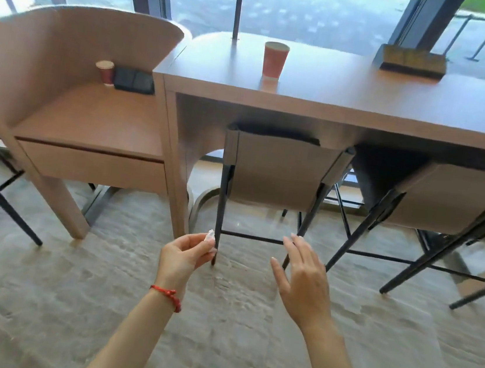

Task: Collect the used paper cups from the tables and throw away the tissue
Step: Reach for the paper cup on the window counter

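A small white tissue (209, 237) is pinched between the fingertips of my left hand (185, 254), low over the floor in front of the tables. My right hand (303, 278) hovers beside it with fingers spread and nothing in it. One red paper cup (275, 61) stands upright on the long wooden table (367, 98) by the window. A smaller-looking red paper cup (105, 72) stands on the lower desk (90, 122) at the left, against its curved back wall.
A black box (134, 81) sits right of the cup on the left desk. A brown block (412, 61) rests on the long table's far right. Stools (276, 172) with black legs are tucked under the table. Polished stone floor (216, 333) lies around my arms.
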